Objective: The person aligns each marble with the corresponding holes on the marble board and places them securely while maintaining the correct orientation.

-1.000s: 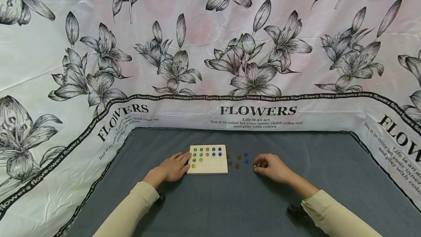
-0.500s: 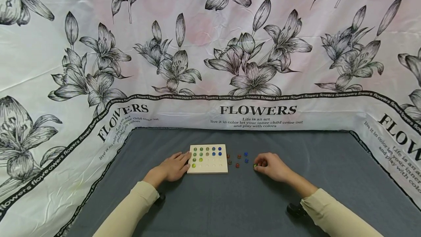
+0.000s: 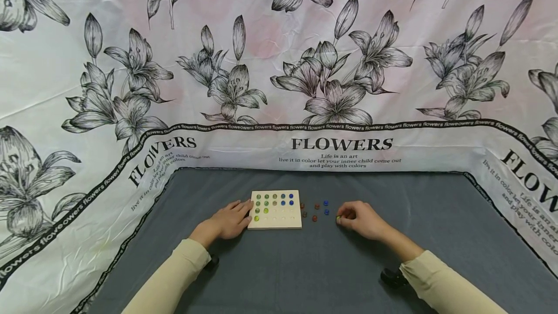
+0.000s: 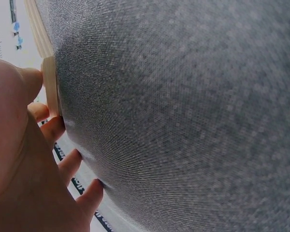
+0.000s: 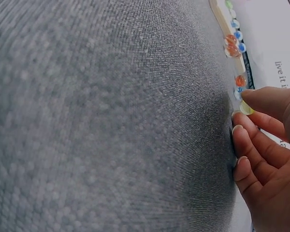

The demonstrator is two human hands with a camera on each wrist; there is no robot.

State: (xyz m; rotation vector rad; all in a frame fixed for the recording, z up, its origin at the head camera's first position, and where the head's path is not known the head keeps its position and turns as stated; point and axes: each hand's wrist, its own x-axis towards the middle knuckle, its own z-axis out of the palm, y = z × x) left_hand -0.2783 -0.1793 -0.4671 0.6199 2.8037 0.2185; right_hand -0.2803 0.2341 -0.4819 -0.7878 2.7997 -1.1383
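Note:
A pale wooden board (image 3: 283, 224) with rows of round hollows lies on the grey cloth, and green, yellow-green, clear-looking and blue marbles sit in its upper and left hollows. At its left edge rests my left hand (image 3: 228, 221), with extended fingers on the rim; in the left wrist view the thumb touches the board's side (image 4: 50, 87). To the right of the board, my right hand (image 3: 362, 220) pinches a yellow-green marble (image 5: 247, 108) between thumb and forefinger, low over the cloth. The other right fingers are bent, their tips at the cloth.
Between the board and my right hand lie several loose marbles: blue ones (image 3: 326, 203) and reddish-brown ones (image 3: 315, 218), some close to the board's right edge. A white flower-printed cloth (image 3: 244, 151) rises behind the grey tabletop (image 3: 279, 270).

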